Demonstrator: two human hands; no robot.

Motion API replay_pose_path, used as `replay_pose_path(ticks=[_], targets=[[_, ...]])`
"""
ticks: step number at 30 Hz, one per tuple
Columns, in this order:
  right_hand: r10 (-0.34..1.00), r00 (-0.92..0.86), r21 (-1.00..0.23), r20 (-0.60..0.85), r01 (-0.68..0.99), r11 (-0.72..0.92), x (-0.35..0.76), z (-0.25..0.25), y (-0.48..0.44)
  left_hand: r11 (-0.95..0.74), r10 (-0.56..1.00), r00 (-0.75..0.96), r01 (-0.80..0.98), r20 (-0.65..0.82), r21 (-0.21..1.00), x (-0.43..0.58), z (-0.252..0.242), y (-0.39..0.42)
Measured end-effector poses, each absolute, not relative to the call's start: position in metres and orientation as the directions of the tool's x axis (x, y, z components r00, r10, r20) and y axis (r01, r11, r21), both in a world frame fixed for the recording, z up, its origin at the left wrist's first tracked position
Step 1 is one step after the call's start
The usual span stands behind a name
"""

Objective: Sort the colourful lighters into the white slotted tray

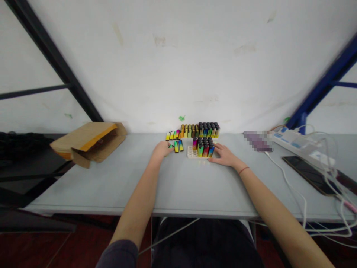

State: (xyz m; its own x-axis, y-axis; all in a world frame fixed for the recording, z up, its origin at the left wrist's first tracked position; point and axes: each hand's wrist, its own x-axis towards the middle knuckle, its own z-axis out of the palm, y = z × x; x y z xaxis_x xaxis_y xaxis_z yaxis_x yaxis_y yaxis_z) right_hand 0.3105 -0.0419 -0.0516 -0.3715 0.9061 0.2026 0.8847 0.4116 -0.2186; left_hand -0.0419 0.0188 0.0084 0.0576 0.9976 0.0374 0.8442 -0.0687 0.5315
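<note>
At the left of the small lighter group, my left hand (161, 150) is closed on a lighter (170, 146), mostly hidden by the fingers. Two yellow-blue lighters (178, 146) lie on the table just right of it. A white tray with round holes (192, 153) stands in front of me. Upright lighters with black tops (205, 147) fill its right part, while holes show at its left. My right hand (225, 156) holds the tray's right end, with the thumb at the front corner and the fingers behind.
Behind the tray stands another block of upright lighters (208, 130), with several lying lighters (173, 135) at its left. A paper bag (92, 139) lies open at the left. On the right are a phone (308, 175), a power strip (301, 147) and loose white cables (290, 182).
</note>
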Motion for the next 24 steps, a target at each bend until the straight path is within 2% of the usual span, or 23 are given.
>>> replay_pose_path(ticks=[3,5,7,9,11,14,24], targets=[[0.907,-0.369,-0.22,0.202,0.885,0.409,0.311,-0.052,-0.042,-0.031,0.998,0.055,0.795,-0.022,0.605,-0.046,0.013,0.019],[0.91,-0.364,-0.217,0.199,0.889,0.403,0.311,-0.052,-0.042,0.026,0.997,0.032,0.684,-0.066,0.729,-0.049,0.017,0.017],[0.912,-0.359,-0.214,0.198,0.892,0.398,0.31,-0.052,-0.042,0.082,0.992,0.052,0.448,-0.117,0.89,-0.05,0.022,0.015],[0.911,-0.361,-0.214,0.2,0.891,0.4,0.31,-0.052,-0.042,0.153,0.978,0.119,0.158,-0.172,0.976,-0.049,0.025,0.011],[0.907,-0.37,-0.214,0.199,0.887,0.409,0.31,-0.051,-0.043,0.229,0.959,0.183,-0.05,-0.217,0.972,-0.045,0.027,0.008],[0.905,-0.376,-0.218,0.197,0.884,0.414,0.31,-0.05,-0.043,0.298,0.939,0.237,-0.207,-0.248,0.932,-0.035,0.028,0.004],[0.909,-0.371,-0.211,0.19,0.889,0.407,0.311,-0.05,-0.043,0.42,0.891,0.359,-0.424,-0.277,0.803,-0.001,0.036,-0.009]])
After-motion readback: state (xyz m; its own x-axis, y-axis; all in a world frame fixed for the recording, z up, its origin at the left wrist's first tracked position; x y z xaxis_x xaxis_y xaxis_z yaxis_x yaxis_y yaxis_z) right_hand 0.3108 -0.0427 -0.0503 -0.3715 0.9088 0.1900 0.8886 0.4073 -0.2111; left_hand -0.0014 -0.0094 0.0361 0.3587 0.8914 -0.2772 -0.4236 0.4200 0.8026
